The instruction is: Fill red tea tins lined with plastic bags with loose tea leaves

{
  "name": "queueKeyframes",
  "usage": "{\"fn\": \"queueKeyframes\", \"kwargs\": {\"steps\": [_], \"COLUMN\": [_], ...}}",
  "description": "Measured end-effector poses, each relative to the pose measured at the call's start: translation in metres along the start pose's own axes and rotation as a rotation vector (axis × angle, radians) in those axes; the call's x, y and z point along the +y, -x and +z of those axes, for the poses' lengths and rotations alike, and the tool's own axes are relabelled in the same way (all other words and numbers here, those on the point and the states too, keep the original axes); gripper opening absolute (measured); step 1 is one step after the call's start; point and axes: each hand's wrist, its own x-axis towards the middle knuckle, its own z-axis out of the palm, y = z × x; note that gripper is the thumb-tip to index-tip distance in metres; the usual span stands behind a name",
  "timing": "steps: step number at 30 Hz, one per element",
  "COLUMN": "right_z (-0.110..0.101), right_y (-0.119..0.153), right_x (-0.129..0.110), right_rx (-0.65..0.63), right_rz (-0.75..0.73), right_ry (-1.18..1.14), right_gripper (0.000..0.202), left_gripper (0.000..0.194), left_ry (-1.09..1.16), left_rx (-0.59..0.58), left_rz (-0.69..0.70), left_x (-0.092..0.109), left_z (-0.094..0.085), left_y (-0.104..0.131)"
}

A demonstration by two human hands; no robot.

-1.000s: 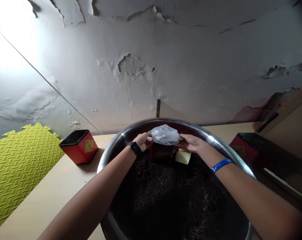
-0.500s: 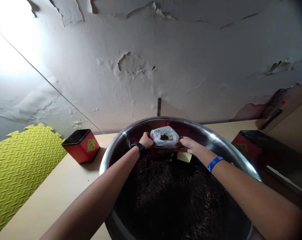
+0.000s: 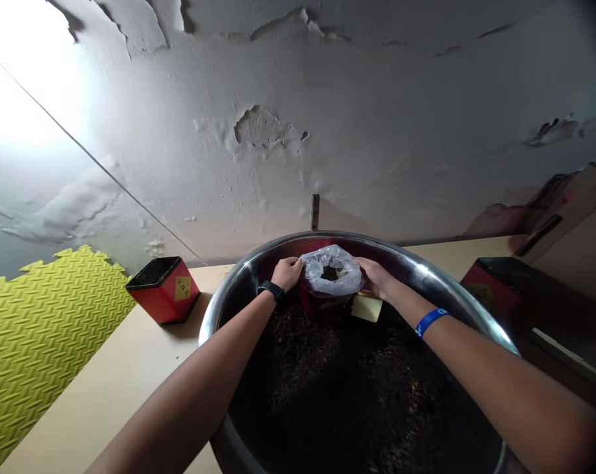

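We have our left hand clamped on the left edge of the plastic bag, right hand on its right edge. Bag sits open-mouthed at the top of a red box inside the metal basin, dark loose bits in front.

Pale table: big steel basin centre, red-and-black box left, dark red box right.
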Motion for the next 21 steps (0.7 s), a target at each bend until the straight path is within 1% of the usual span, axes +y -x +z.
{"fn": "queueKeyframes", "kwargs": {"steps": [2, 3, 6, 8, 10, 13, 15, 19, 21], "right_z": [0.002, 0.003, 0.007, 0.01, 0.011, 0.007, 0.001, -0.008, -0.009], "right_y": [-0.002, -0.003, -0.005, -0.005, -0.005, -0.005, -0.003, 0.008, 0.017], "right_x": [0.002, 0.003, 0.005, 0.005, 0.004, 0.001, -0.002, -0.014, -0.024], "right_rx": [0.029, 0.04, 0.071, 0.087, 0.087, 0.036, -0.031, -0.137, -0.185], "right_rz": [-0.029, -0.037, -0.046, -0.037, -0.006, 0.084, 0.141, 0.174, 0.173], "right_ry": [0.008, 0.016, 0.057, 0.089, 0.119, 0.147, 0.149, 0.12, 0.108], "right_gripper": [0.021, 0.02, 0.02, 0.019, 0.019, 0.022, 0.023, 0.03, 0.035], "left_gripper": [0.028, 0.025, 0.016, 0.011, 0.009, 0.009, 0.01, 0.012, 0.017], "left_ry": [0.093, 0.161, 0.364, 0.416, 0.406, 0.385, 0.38, 0.342, 0.339], "left_rx": [-0.006, -0.018, -0.121, -0.198, -0.215, -0.2, -0.199, -0.176, -0.21], "left_rz": [-0.13, -0.208, -0.447, -0.549, -0.606, -0.628, -0.596, -0.427, -0.347], "left_x": [0.001, 0.002, 0.0, -0.004, -0.009, -0.009, -0.003, 0.014, 0.021], "left_z": [0.001, 0.001, 0.006, 0.009, 0.011, 0.012, 0.01, 0.007, 0.008], "left_y": [0.001, 0.002, 0.004, 0.004, 0.003, 0.003, 0.005, 0.012, 0.016]}}
